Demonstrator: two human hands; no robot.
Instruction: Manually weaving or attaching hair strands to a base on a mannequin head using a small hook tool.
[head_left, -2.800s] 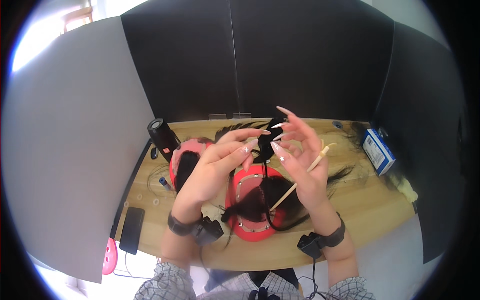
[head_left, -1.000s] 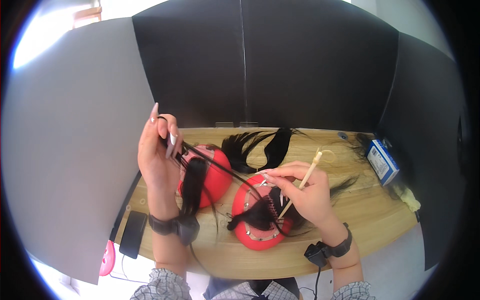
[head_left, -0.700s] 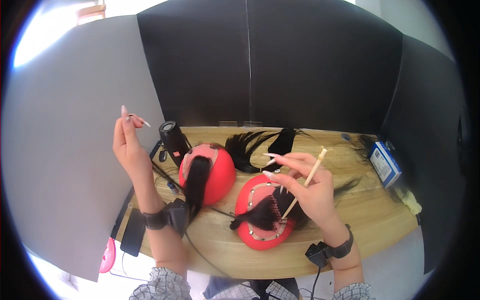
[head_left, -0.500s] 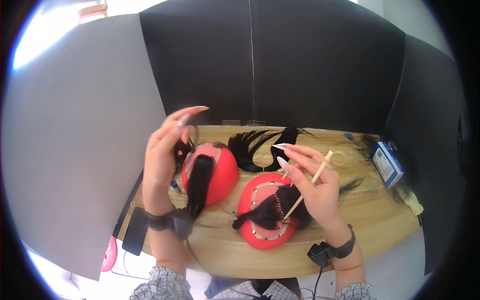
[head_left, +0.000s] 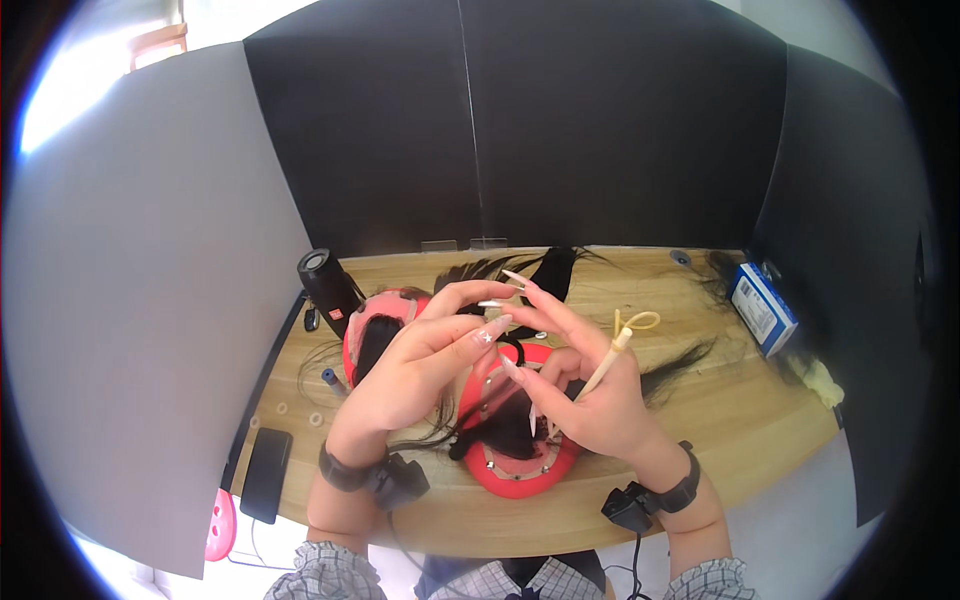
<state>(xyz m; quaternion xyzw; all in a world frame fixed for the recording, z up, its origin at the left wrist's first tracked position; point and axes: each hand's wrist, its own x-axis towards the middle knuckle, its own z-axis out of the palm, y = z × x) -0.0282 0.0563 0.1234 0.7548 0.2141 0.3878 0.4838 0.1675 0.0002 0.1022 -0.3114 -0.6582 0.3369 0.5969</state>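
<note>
My right hand (head_left: 605, 405) grips a slim wooden-handled needle (head_left: 610, 362), a pale yellow elastic loop at its top end. The needle's tip is hidden behind my fingers. Close beside it, my left hand (head_left: 405, 375) is closed, thumb and fingers pinched on what looks like a thin lock of dark hair. The long-nailed fingertips of both hands nearly meet over the nearer red head form (head_left: 520, 486). That form carries a pink net cap edged with pins, with dark hair (head_left: 500, 430) gathered on it. Behind my left hand is a second red head form (head_left: 352, 358), partly hidden.
A black cylindrical speaker (head_left: 328, 292) stands at the back left, with a small blue tube (head_left: 333, 379) nearer. A flat black device (head_left: 266, 472) lies at the left edge. Loose dark hair (head_left: 552, 276) lies behind my hands. A blue-white box (head_left: 762, 310) stands at right.
My left hand has come down and right from its raised place to meet my right hand. My right hand has shifted slightly left, still holding the needle. The view has shifted a little.
</note>
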